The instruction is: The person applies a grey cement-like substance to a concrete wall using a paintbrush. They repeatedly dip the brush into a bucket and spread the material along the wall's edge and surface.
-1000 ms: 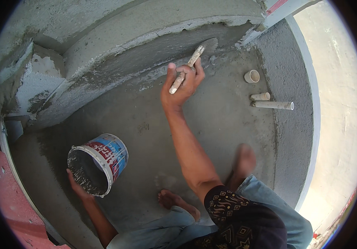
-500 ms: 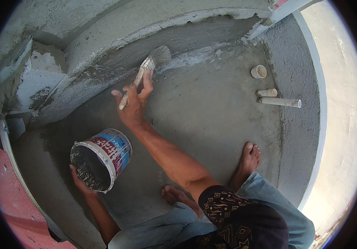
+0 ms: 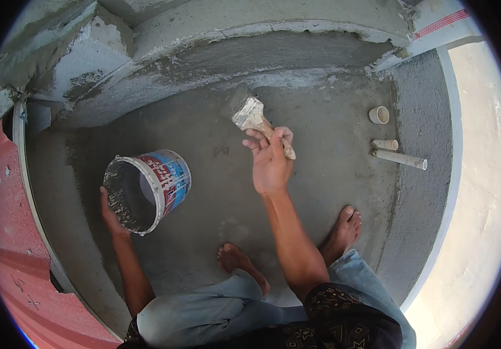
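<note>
My right hand (image 3: 272,166) is closed around the handle of a wide flat paintbrush (image 3: 249,115) with pale material caked on it. Its bristles point away from me, up and to the left, over the grey floor near the base of the far wall; whether they touch is blurred. My left hand (image 3: 112,215) grips the left side of a tilted plastic bucket (image 3: 172,177) with a red, blue and white label. The bucket's mouth faces left and toward me, showing grey coating and splatters inside. Part of my left hand's fingers is hidden by the bucket.
A low wall (image 3: 274,52) with rough plaster curves along the far side. Three pale pipe ends (image 3: 399,158) stick up from the cement floor (image 3: 320,168) at the right. A red metal sheet (image 3: 12,232) edges the left. My bare feet (image 3: 343,232) stand on the floor.
My right hand has swung the brush right and off the far wall, turning the wrist so the palm shows. The bucket stays in my left hand, its tilt slightly changed. The view has shifted.
</note>
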A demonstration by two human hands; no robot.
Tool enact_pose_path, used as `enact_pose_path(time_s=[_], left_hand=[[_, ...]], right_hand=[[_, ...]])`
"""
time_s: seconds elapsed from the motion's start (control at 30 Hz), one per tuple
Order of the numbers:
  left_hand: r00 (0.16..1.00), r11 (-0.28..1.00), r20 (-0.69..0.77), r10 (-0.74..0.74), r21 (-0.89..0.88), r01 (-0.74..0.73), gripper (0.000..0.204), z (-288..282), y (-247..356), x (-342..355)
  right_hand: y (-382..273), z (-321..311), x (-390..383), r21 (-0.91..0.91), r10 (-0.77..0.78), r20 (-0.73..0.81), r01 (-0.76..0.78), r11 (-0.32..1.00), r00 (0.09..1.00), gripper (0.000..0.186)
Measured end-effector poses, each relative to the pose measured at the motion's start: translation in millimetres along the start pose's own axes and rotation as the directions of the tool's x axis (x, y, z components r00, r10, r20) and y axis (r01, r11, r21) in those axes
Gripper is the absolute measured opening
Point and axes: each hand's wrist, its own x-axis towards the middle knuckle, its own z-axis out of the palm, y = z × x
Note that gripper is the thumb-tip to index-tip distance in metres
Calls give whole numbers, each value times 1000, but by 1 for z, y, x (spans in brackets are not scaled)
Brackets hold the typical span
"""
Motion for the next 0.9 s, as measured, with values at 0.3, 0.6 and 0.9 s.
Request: enact_pose_path(time_s=[0.3,0.6,0.9], left_hand=[[1000,1000,-22,9,-16,-10,64,0,-3,-4],[1000,999,-2,24,-21,-24,64,0,-3,-3],[1000,999,-10,20,-29,-21,64,2,-3,-1]], right_hand=[[-94,-61,-4,-678,11,-220,-161,717,975,30],[-125,-2,27,-995,219,-13,10,-103,976,47],[-48,82,98,-794,537,247,486,-365,807,36]])
